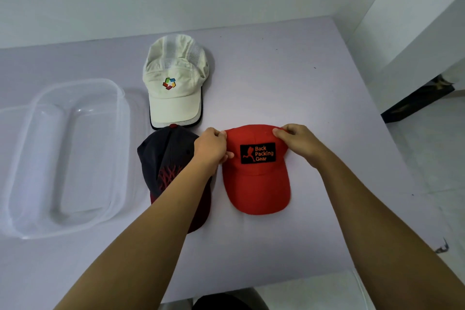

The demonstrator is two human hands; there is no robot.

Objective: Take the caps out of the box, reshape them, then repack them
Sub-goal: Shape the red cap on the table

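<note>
A red cap with a black "Back Packing Gear" patch lies on the table, brim toward me. My left hand pinches the left side of its crown. My right hand pinches the crown's top right edge. Left of it lies a dark grey cap with a red pattern, partly covered by my left forearm. A cream cap with a coloured logo lies farther back. The clear plastic box stands at the left with nothing in it.
The pale lilac table meets a white wall at the back. Its right edge drops to a tiled floor. A transparent lid lies under or beside the box.
</note>
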